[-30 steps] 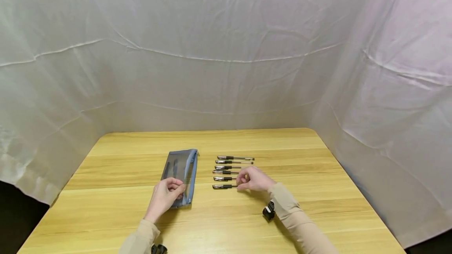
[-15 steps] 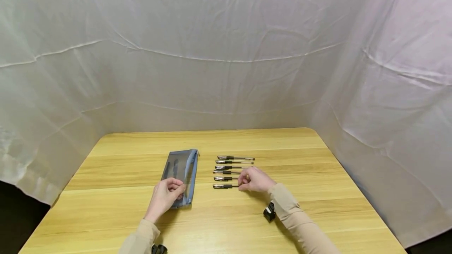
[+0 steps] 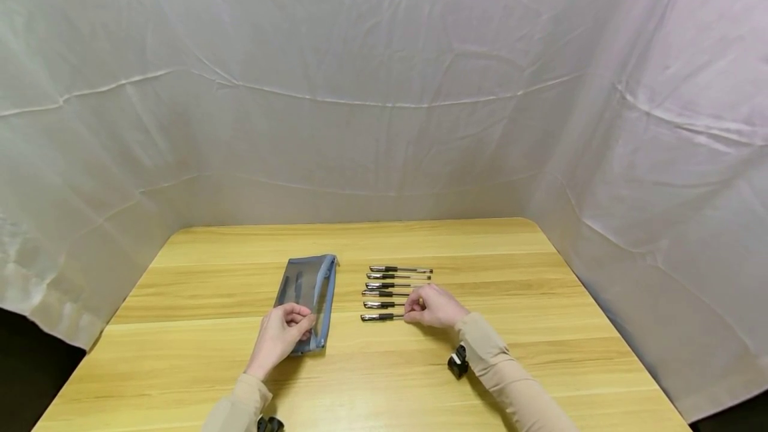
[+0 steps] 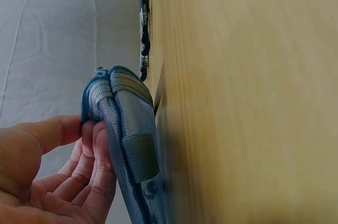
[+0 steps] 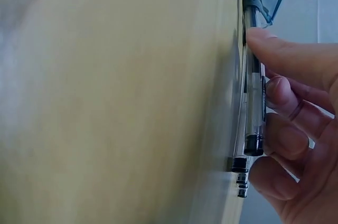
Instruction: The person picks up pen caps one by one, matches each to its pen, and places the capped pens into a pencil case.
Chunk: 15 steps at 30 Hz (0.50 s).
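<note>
My left hand [image 3: 281, 335] pinches the open edge of a blue-grey mesh zip pouch [image 3: 307, 269] between thumb and fingers. In the left wrist view the pouch [image 4: 134, 108] has its rim lifted by the fingertips, and its zip is open. Two dark long shapes show through the mesh in the head view. To the right, several black capped gel pens [image 3: 384, 285] lie side by side, caps pointing left. The nearest gel pen [image 3: 378, 317] is pinched at its clear barrel by my right hand [image 3: 437, 307]; the right wrist view shows the thumb across this pen [image 5: 254, 108].
The wooden table [image 3: 510, 392] carries the pouch and pens. A pale cloth curtain [image 3: 384, 139] hangs behind the table and along both sides. A black wrist camera [image 3: 458, 361] sits under the right sleeve.
My right hand has shifted very slightly to the right along the nearest gel pen. The left hand and the pouch stay in place.
</note>
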### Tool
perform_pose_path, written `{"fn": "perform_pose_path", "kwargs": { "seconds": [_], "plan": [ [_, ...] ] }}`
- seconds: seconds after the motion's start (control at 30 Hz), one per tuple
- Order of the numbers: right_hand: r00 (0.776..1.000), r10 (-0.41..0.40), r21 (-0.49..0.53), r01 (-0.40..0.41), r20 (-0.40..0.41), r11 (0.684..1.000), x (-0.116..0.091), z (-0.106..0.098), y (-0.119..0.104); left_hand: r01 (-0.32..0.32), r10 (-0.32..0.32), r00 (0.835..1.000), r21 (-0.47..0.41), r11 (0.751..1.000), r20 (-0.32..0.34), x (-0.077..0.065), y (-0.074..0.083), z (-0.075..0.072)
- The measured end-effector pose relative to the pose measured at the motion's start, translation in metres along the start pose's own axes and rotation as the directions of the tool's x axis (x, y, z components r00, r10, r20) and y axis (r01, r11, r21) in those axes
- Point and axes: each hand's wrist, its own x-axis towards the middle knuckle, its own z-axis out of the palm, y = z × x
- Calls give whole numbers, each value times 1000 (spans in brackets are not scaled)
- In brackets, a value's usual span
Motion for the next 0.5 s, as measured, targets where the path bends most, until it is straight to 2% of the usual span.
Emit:
{"fn": "perform_pose_path", "kwargs": {
  "seconds": [0.37,0.5],
  "plan": [
    [1000,7,37,-7,-12,999,1,1,0,2,-2,1000,0,1000,2,2,-1,0],
    [1000,15,78,-14,-10,997,1,0,-3,-1,1,1000,0,1000,1,1,-1,0]
  ]
}}
